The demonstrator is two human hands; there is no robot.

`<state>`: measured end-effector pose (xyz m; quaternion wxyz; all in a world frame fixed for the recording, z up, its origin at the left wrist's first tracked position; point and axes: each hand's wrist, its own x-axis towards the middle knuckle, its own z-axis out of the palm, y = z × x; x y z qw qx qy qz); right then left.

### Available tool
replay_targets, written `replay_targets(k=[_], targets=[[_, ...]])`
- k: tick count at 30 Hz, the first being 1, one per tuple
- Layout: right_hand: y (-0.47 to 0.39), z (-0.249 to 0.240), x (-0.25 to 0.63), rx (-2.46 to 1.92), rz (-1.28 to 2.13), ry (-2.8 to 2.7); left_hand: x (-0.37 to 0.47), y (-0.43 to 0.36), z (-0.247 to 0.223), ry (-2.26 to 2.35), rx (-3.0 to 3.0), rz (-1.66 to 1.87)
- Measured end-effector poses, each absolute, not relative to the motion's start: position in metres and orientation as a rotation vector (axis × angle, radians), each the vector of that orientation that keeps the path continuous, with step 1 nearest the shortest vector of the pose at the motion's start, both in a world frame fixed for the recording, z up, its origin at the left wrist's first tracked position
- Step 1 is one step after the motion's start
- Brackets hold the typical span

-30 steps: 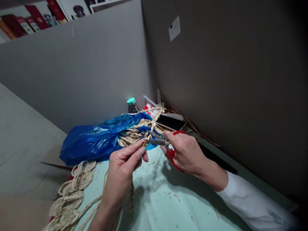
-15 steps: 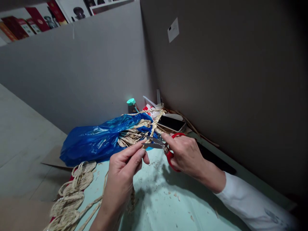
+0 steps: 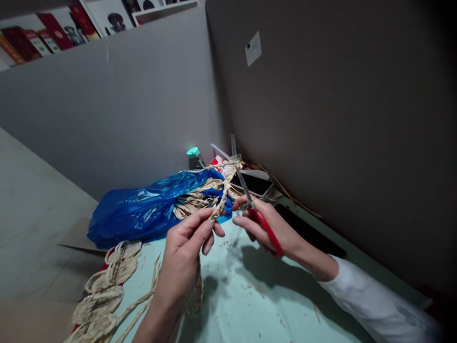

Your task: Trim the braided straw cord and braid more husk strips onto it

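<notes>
My left hand (image 3: 180,257) pinches a braided straw cord (image 3: 224,194) between thumb and fingertips. From the pinch the braid runs up and away toward the back of the table, and more of it hangs below the hand. Red-handled scissors (image 3: 268,230) lie across my right hand (image 3: 291,238), closed, their blades pointing up and away from the braid. The right thumb and forefinger are apart from each other, a short way right of the braid; how the fingers pass through the handles is partly hidden. Behind the left hand is a blue plastic bag (image 3: 124,214) with loose straw strands (image 3: 191,204) at its mouth.
Coiled straw braids (image 3: 98,300) line the table's left edge. A phone (image 3: 254,184), a jar with a turquoise lid (image 3: 193,153) and a dark flat object (image 3: 310,231) lie toward the back and right. Grey partitions (image 3: 143,105) enclose the back and right. Straw scraps litter the green tabletop (image 3: 243,305).
The scissors were open with their blades at the braid by my left fingertips. Now they are closed and turned upward over the right hand, whose fingers have loosened. My left hand keeps its pinch.
</notes>
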<state>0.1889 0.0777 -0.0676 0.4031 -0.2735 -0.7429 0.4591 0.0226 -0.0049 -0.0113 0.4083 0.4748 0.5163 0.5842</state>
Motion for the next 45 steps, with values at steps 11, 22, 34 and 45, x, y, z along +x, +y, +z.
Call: replay_targets(k=[11,22,34,45], targets=[[0.064,-0.056,0.194,-0.184,2.392,-1.750,0.021,0.005,-0.012,1.171,1.073,1.414],[0.060,-0.057,0.186,-0.366,2.209,-1.906,0.022,0.008,-0.013,1.280,0.984,1.414],[0.068,-0.057,0.189,-0.141,1.848,-1.363,0.002,0.012,-0.008,1.189,1.036,1.367],[0.065,-0.065,0.190,0.154,2.100,-1.543,-0.002,0.008,-0.001,1.063,1.049,1.442]])
